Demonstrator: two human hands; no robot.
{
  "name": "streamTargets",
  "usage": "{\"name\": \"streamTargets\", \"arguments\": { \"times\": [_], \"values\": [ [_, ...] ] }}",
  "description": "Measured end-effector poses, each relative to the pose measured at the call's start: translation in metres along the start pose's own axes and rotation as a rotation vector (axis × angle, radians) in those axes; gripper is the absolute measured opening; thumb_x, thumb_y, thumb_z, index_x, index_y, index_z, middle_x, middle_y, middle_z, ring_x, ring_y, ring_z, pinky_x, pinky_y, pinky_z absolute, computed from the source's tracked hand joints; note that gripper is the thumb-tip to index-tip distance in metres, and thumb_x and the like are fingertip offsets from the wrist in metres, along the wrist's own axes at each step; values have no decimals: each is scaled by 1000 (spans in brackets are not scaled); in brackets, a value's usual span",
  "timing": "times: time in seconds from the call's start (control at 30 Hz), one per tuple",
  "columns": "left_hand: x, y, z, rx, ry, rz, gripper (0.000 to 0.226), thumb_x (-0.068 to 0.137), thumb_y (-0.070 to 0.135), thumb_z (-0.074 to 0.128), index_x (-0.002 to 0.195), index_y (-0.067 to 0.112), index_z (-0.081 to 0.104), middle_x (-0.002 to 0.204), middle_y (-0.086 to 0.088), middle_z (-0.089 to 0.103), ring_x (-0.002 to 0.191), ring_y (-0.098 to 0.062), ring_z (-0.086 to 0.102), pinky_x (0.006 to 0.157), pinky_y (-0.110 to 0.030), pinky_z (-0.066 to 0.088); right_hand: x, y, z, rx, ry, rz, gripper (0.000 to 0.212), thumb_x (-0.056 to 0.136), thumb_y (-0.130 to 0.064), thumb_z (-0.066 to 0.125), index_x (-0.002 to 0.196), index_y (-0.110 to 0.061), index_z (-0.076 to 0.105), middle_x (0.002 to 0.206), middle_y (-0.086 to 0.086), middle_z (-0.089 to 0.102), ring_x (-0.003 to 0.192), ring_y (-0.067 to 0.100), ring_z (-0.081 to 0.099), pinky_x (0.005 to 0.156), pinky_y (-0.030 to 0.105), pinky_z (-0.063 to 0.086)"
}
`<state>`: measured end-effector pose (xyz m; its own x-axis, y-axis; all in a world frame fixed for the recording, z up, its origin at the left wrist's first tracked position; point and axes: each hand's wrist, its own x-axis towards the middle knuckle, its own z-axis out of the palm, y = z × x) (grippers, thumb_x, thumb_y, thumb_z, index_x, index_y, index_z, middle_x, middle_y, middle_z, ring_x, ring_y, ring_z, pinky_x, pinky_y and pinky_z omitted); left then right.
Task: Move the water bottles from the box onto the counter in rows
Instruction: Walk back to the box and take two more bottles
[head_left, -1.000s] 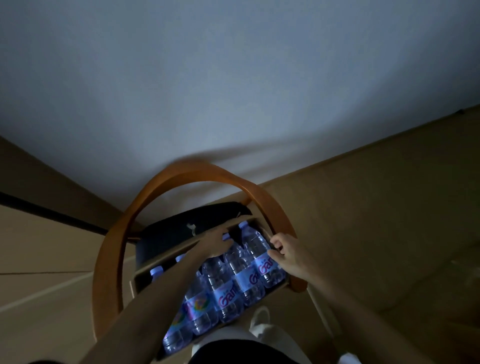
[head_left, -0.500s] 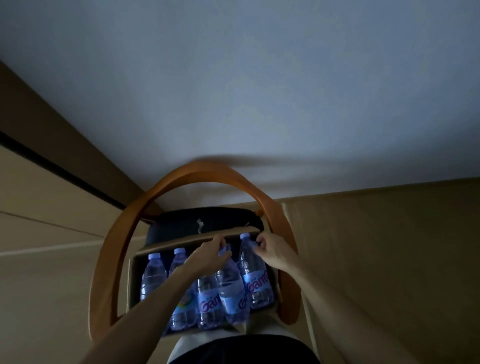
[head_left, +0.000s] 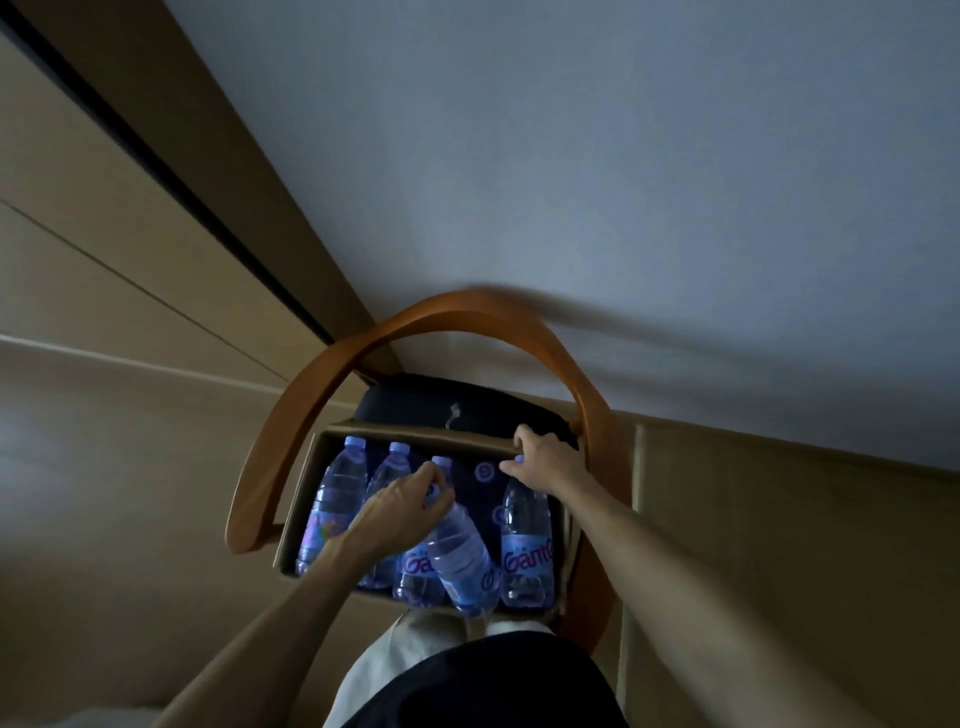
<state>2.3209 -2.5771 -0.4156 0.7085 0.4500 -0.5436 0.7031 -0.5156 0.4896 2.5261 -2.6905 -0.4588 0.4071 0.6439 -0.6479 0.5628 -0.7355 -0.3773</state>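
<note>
Dim bluish light, soft shadows on wall, wide-angle edge distortion, slight blur

Setting: a dim domestic interior, likely a home. A bentwood chair (head_left: 415, 322) with a dark seat cushion (head_left: 467, 410) is standing against a plain white wall (head_left: 571, 156). Beige flat-panel cabinetry (head_left: 104, 208) is running along the left side.

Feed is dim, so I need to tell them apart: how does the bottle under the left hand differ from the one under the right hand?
The left hand grips the left bottle at its neck; the right hand holds the right bottle at its cap. The left bottle tilts, raised above its neighbours; the right bottle stands upright in the box. The right bottle's label faces the camera; the left bottle's barely shows. Both are clear plastic.
</note>
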Motion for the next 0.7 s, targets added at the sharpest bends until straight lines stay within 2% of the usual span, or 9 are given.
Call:
{"name": "streamTargets", "arguments": {
  "times": [0.1,0.23,0.3,0.4,0.5,0.53,0.6,0.7],
  "values": [
    [-9,-8,-2,-46,33,-85,18,94,37,50,96,20,47,90,-6,63,86,-30,62,76,-42,51,3,-6,5,-25,10,48,62,92,-35,57,143,-13,29,120,16,58,103,35,60,74,38,47],
    [-15,-11,-2,-118,38,-118,17,95,33,50,96,16,47,88,-8,62,84,-32,62,77,-46,51,0,-9,3,25,-84,-6,46,87,-36,53,126,-16,41,105,12,58,90,31,59,73,39,49],
    [-15,-10,-1,-112,27,-109,16,95,30,50,95,14,47,82,-1,56,83,-36,62,76,-49,51,-6,-6,1,-31,-91,-65,40,88,-37,46,124,-19,42,106,11,61,88,29,59,75,39,48],
    [-14,-4,1,-40,37,-160,28,93,48,48,98,21,45,88,-2,60,87,-32,64,79,-45,52,-15,1,4,-133,-59,-116,21,90,-40,39,97,-22,49,103,8,64,81,25,57,69,36,43],
    [-12,2,5,53,69,-168,47,86,66,48,100,22,46,98,-7,66,91,-29,64,78,-41,51,-22,2,4,-256,-35,-143,32,92,-52,42,86,-20,47,96,6,63,74,22,52,64,33,39],
    [-12,4,6,57,78,-163,47,86,66,48,100,21,47,98,-7,66,91,-29,64,78,-40,51,-24,0,3,-269,-23,-159,35,92,-54,43,86,-20,47,92,4,61,72,22,51,63,34,39],
    [-12,7,6,34,96,-142,37,91,58,47,97,21,49,95,-8,66,88,-28,65,77,-39,52,-28,-3,-1,-229,-23,-195,29,93,-46,42,82,-19,46,80,-2,55,71,22,54,62,34,38],
    [-17,6,5,-23,142,-65,24,95,40,47,79,22,46,74,-3,63,73,-28,63,64,-36,49,-32,-6,-9,-222,-63,-262,20,89,-36,41,74,-23,44,71,-5,50,65,20,53,58,33,35]
  ]
}}
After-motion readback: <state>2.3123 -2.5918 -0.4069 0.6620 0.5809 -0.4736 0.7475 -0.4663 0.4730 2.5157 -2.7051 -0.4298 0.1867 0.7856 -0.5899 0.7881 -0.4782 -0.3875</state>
